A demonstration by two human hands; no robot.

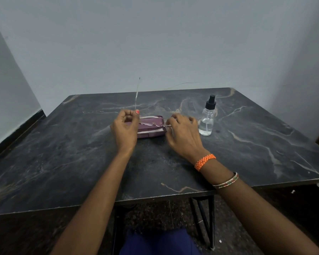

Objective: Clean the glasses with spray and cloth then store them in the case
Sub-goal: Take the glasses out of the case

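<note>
lap: nearest the camera we are seeing blue cloth (160, 242) at the bottom edge, under the table's near edge.
forearms: both of our bare forearms are reaching forward over the table (63, 153), a dark slab with pale marble veins.
wristwear: we are wearing an orange woven band (204, 161) and a thin beaded bangle (226, 181) on the right wrist.
left hand: our left hand (124, 128) is curling its fingers, with thumb and fingertips pinching the left end of the glasses; one thin temple arm (137, 92) is standing up and away from this hand, towards the wall.
right hand: our right hand (182, 133) is bending its fingers round the right end of the frame, and a thin piece is showing at the fingertips; the exact grip is partly hidden by the back of the hand.
glasses: the glasses (151, 124) are spanning between the two hands, just above the case; the frame is very thin and the lenses are hard to make out.
case: the purple case (150, 133) is lying flat on the table directly under the glasses, between the hands; we cannot tell whether it is lying open.
spray bottle: a clear spray bottle (207, 118) with a black nozzle is standing upright just right of the right hand, holding some clear liquid.
background: a pale wall (155, 43) is rising behind the table.
</note>
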